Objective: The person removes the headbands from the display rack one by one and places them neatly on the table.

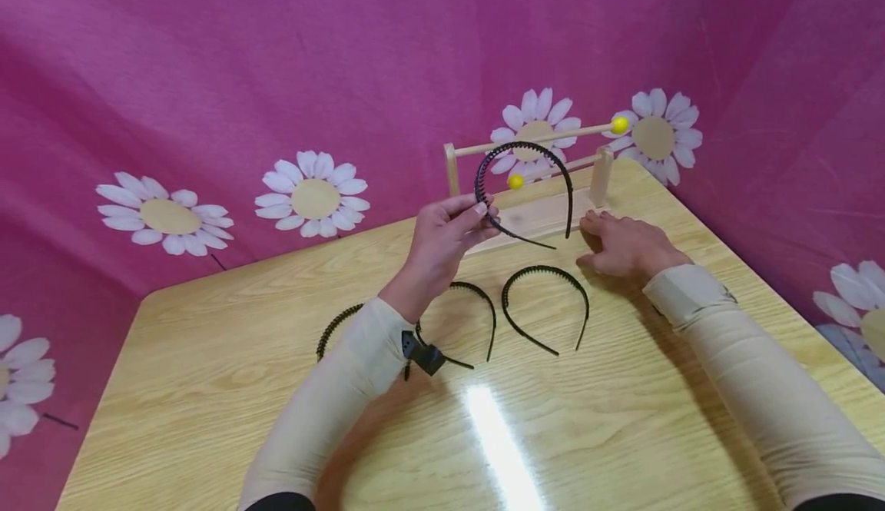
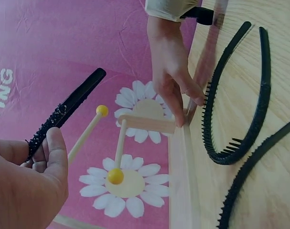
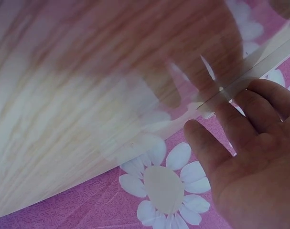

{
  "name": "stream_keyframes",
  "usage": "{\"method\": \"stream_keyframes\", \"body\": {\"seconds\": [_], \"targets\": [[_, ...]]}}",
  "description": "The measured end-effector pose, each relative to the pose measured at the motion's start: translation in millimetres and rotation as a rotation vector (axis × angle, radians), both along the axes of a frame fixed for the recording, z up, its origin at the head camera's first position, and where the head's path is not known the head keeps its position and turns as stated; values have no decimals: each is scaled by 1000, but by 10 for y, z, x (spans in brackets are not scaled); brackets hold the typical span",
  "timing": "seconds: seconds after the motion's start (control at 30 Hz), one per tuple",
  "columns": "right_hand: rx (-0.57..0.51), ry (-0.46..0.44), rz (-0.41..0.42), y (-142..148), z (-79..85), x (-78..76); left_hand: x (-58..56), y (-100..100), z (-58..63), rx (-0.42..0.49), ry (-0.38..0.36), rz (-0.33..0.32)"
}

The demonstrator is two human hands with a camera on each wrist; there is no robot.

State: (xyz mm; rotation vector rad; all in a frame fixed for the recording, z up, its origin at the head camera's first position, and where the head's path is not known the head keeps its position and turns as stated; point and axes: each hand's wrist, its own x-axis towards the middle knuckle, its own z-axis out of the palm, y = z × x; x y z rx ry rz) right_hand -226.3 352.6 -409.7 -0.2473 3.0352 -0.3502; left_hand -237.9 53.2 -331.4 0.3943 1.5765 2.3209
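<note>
My left hand [image 1: 442,238] holds up a black toothed headband [image 1: 522,144], pinching one side between thumb and fingers. The headband [image 2: 80,95] appears edge-on in the left wrist view, its ends pointing away from the palm. Behind it stands a wooden rack [image 1: 600,180] with two rods, each tipped with a yellow ball. The rack's upper rod [image 1: 581,134] lies behind the raised headband's top. My right hand [image 1: 625,246] rests by the right end of the rack's base [image 1: 515,223], its fingertips touching the base edge, thumb apart.
Three more black headbands lie on the table: a right one [image 1: 546,269], a middle one [image 1: 494,319] and a left one [image 1: 332,328] partly hidden by my left arm. A pink flowered cloth [image 1: 387,58] hangs behind the wooden table [image 1: 228,326].
</note>
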Motion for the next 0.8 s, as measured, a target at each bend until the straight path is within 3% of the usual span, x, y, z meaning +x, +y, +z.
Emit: {"method": "stream_keyframes", "body": {"seconds": [0.2,0.5,0.8], "targets": [[-1,-16,-8,-8,6,17,3,-118,-74,-3,-19,-1],[2,-4,-1,13,-18,1,19,-314,-181,-79,-18,-8],[-9,5,5,-10,2,3,36,-506,-243,-79,-33,6]]}}
